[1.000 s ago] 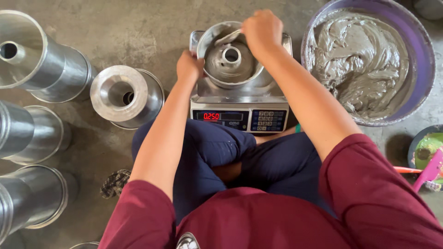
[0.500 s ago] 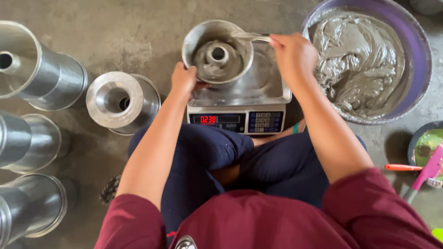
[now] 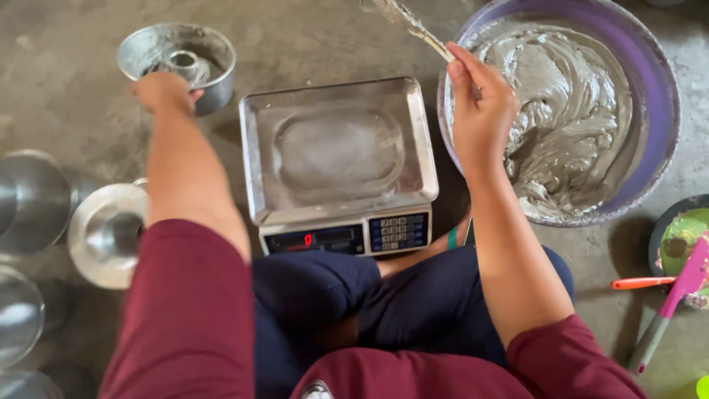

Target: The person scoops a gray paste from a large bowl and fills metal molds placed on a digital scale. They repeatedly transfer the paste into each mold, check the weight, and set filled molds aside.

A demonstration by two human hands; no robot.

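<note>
A: Head view is showing the left hand reaching to the upper left of the frame, fingers curled over the near rim of the small metal tin, which is sitting on the floor with grey paste inside around its centre tube.

B: And the other hand?

A: The right hand is closing its grip tight around the handle of a spoon, whose paste-coated end is pointing toward the top edge, just left of the big purple basin of grey paste.

B: Is the scale carrying anything?

A: Nothing; its steel tray is lying bare at the centre, well apart from the tin.

B: How should this be handled well, in your judgement?

A: I'd say keeping the tin level while the fingers are letting go, so the paste is not slumping to one side, and holding the spoon over the basin rather than the scale so drips are not landing on the tray. More metal moulds are crowding the left edge, so the elbow is needing care there.
</note>
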